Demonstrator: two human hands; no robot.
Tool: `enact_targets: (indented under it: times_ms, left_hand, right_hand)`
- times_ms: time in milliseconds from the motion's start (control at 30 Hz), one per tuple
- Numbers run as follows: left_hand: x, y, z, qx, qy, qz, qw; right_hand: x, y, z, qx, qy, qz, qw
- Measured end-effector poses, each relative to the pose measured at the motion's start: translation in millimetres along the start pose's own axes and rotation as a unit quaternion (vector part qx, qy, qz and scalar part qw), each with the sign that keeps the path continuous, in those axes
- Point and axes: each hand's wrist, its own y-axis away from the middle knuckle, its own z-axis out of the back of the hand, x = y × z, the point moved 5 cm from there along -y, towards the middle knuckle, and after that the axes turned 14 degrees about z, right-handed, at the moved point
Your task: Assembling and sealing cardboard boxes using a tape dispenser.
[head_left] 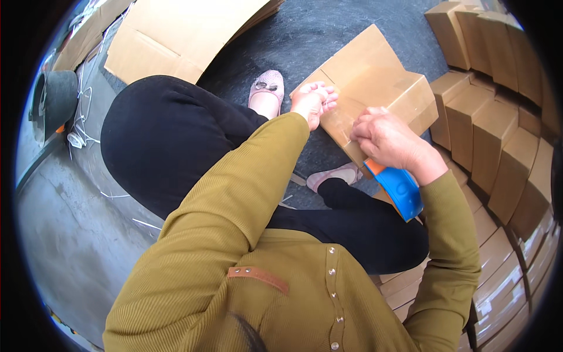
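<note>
A brown cardboard box [394, 94] lies in front of me, with a broad flat panel and a raised part along its right side. My left hand [315, 104] is at its left edge, palm turned up, fingers loosely curled and apart; no object shows in it. Over the near part of the box, my right hand [388, 141] is closed, its fingertips bent towards the cardboard. A blue and orange tape dispenser [402, 190] sticks out from under this hand, which appears to grip it; the exact hold is hidden beneath the palm.
Stacked brown boxes [478, 132] rise on the right and curve down to the lower right. Flat cardboard sheets [176, 35] lie at upper left. A dark bucket-like container [57, 104] and loose white straps [85, 114] are far left. My knees and shoes flank the box.
</note>
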Motion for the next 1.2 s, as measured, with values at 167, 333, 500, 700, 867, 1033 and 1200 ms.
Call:
enact_targets:
  times_ms: [167,333,500,700,867,1033,1200]
  left_hand:
    - [-3,3,-2,0.012,0.033,0.001,0.999]
    - [-13,5,1,0.042,0.059,-0.023,0.997]
    - [-17,11,-3,0.036,0.052,-0.034,0.997]
    - [-10,9,-3,0.022,-0.024,-0.019,0.999]
    - [-6,8,-2,0.026,-0.023,-0.005,0.999]
    - [0,7,-4,0.021,-0.002,-0.005,1.0]
    - [3,4,-3,0.033,-0.022,0.007,0.999]
  right_hand:
    - [-24,-2,-9,0.028,-0.045,-0.027,0.998]
    - [-49,-27,-11,0.083,0.095,-0.206,0.97]
    - [-69,-52,-12,0.197,-0.05,-0.303,0.931]
    - [-84,-63,-26,0.22,-0.084,-0.292,0.927]
    - [-86,-69,-32,0.262,-0.048,-0.283,0.921]
    - [-95,-64,-34,0.226,-0.03,-0.272,0.935]
    - [-95,-62,-30,0.237,-0.047,-0.302,0.922]
